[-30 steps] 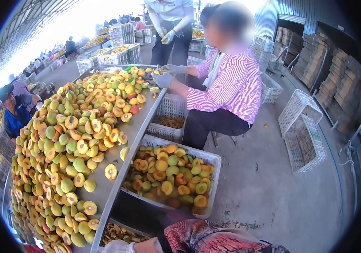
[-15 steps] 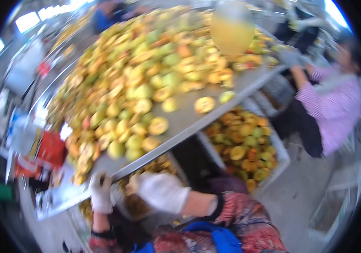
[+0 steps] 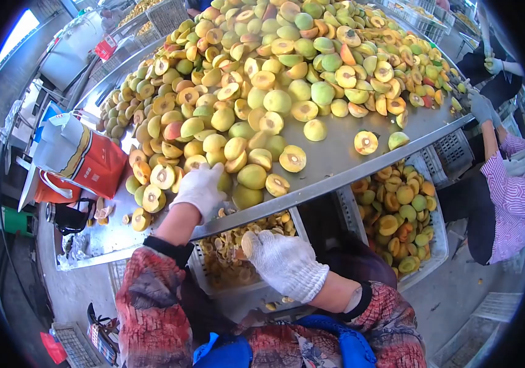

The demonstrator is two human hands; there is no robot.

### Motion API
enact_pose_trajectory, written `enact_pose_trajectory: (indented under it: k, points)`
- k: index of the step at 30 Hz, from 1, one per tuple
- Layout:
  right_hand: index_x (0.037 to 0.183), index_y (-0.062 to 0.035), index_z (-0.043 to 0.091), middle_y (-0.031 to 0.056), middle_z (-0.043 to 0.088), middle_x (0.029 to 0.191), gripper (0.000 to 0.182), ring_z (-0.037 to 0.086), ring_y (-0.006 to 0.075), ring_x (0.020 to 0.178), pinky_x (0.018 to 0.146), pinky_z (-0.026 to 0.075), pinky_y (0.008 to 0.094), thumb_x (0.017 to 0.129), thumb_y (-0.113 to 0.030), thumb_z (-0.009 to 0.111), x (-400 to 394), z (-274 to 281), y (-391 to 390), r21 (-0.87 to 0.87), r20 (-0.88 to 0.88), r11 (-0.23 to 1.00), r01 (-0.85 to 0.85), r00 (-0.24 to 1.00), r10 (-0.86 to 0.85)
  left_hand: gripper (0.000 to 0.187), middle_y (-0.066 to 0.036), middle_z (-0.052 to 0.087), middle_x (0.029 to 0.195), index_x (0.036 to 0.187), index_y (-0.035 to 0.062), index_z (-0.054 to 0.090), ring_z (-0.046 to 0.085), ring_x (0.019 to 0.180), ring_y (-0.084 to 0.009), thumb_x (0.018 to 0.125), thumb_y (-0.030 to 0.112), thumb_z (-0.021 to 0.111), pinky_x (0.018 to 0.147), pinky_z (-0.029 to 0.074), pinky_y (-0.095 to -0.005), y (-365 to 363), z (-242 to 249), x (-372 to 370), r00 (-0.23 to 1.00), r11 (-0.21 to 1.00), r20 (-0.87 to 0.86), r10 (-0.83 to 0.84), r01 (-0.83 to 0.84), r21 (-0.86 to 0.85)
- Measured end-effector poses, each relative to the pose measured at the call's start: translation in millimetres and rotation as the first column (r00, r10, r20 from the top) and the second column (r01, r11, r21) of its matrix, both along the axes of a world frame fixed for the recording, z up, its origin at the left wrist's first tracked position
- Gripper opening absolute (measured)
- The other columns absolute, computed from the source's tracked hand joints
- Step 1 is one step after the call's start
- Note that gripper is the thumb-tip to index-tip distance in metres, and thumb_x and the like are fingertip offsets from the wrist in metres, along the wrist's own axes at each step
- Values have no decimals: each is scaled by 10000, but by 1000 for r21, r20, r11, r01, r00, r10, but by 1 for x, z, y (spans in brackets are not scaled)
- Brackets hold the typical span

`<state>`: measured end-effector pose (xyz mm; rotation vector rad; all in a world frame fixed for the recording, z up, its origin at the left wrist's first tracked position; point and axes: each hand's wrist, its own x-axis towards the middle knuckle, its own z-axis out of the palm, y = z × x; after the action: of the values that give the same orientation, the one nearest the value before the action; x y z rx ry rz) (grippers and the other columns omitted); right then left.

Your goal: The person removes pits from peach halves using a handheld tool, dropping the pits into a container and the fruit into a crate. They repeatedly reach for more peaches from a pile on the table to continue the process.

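Note:
A large heap of halved, yellow-green peaches (image 3: 262,80) covers the metal table (image 3: 330,162). My left hand (image 3: 200,191), in a white glove, reaches over the near edge with its fingers spread against the peach halves at the heap's front. A whole-looking peach (image 3: 247,196) lies just right of it. In front of the table, my right hand (image 3: 288,260), in a white knitted glove, is closed above a crate of fruit scraps (image 3: 228,270). Its thumb side looks brownish, and what it grips is hidden.
A crate of peach halves (image 3: 437,242) stands below the table to the right. Red bags (image 3: 100,165) and a black cup (image 3: 66,214) sit at the left. A co-worker in a pink striped top (image 3: 507,196) sits at the right.
My left hand has moved forward from the table's edge onto the peach halves. My right hand has shifted right, away from the left. The view has turned and is sharper.

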<state>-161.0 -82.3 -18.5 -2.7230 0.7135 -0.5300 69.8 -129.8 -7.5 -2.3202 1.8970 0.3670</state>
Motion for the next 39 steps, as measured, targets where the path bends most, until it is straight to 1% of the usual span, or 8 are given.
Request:
enact_pose_trajectory:
  k: [6,7,9,11,14,17,21,39]
  points:
    - [986,-43,543,135,600,793,208,642,290,704,549,524,377,863,-204,589,5,-6,4,207,40,977,-46,998,39,541,-208,587,1088,1148,45,520,613,1001,-347,692,199,767,828,520,-416,-4,-29,19,998,996,-49,-30,25,-87]
    - [1008,-34,529,147,609,817,231,645,297,724,566,529,379,858,-195,599,6,-6,2,263,162,961,-91,986,49,550,-188,591,1056,1163,29,515,618,965,-318,695,187,756,804,522,-400,-1,-24,21,930,983,-356,92,-142,-118]
    - [1052,-18,501,170,627,865,284,651,311,765,601,539,382,849,-178,618,8,-6,-3,366,397,909,-201,917,43,568,-148,599,993,1191,-4,504,628,894,-260,700,163,735,756,526,-367,16,-16,26,495,895,-837,235,-447,-12]
    - [1119,8,461,165,634,832,386,677,279,710,591,543,367,862,-218,640,9,-4,-4,539,357,827,-157,932,-56,557,-172,609,1032,1238,-40,478,645,843,-268,809,270,653,702,547,-367,38,-12,28,-148,834,-987,-67,-551,26]
    - [1181,31,451,134,617,730,467,677,242,597,557,534,354,880,-270,646,10,14,-4,853,245,501,-148,960,-134,525,-183,581,1181,1279,5,468,596,1073,-365,893,338,590,858,536,-452,78,0,15,-521,837,-836,-170,-525,157]
    - [1122,4,455,183,593,684,351,652,311,602,566,507,417,890,-205,615,15,30,3,878,263,443,-183,957,-125,557,-197,576,1194,1296,8,463,587,1070,-377,903,388,574,877,515,-483,96,5,-8,-701,833,-665,-256,-509,216]
    - [1129,-18,495,211,604,853,352,624,406,760,652,508,467,880,-226,631,29,11,10,527,352,831,-180,936,-20,655,-187,588,1113,1279,13,475,590,1021,-355,913,554,513,874,506,-475,110,-3,-22,-690,744,-679,-250,-586,321]
    - [1192,-89,524,192,576,1023,355,614,365,866,721,522,443,850,-156,594,30,-25,29,235,220,955,-181,967,129,443,-142,647,1017,1080,10,590,622,953,-239,923,422,550,880,492,-361,139,3,-49,-283,691,-957,-60,-704,165]
